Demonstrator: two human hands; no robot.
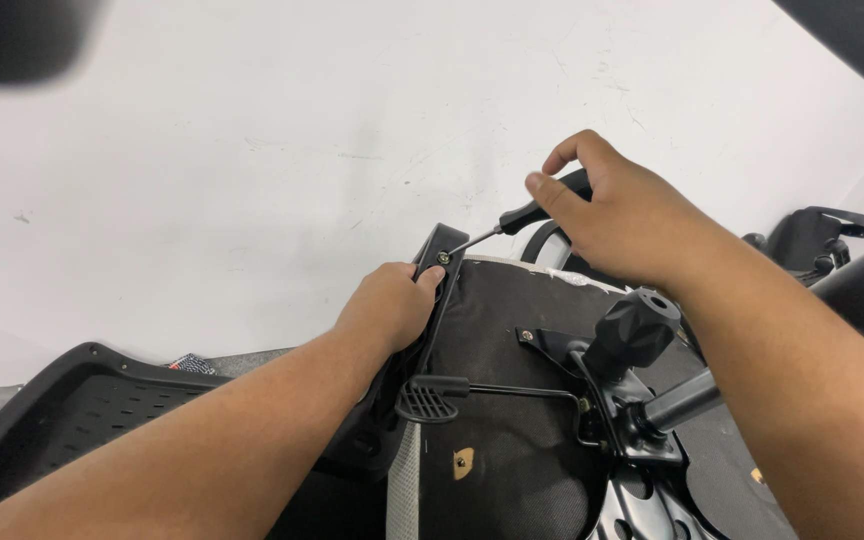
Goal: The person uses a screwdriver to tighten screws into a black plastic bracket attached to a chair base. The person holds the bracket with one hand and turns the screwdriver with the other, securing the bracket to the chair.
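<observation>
The right hand [617, 215] is clamped around a screwdriver [512, 222] whose tip sits on a screw [444, 258] in the bracket [434, 250] at the upturned seat's [512, 400] edge, so a slip (the tool leans) could jab the left hand [392, 305], whose fingers grip that bracket beside it

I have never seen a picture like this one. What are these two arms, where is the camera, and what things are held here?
The single picture comes from a camera worn on a person's head, looking down at their own bare hands. The right hand holds a black-handled screwdriver, its tip at a screw on a black bracket. The left hand grips that bracket at the edge of an upturned office chair seat, with its lever and knob. A black plastic chair part lies at the left.
</observation>
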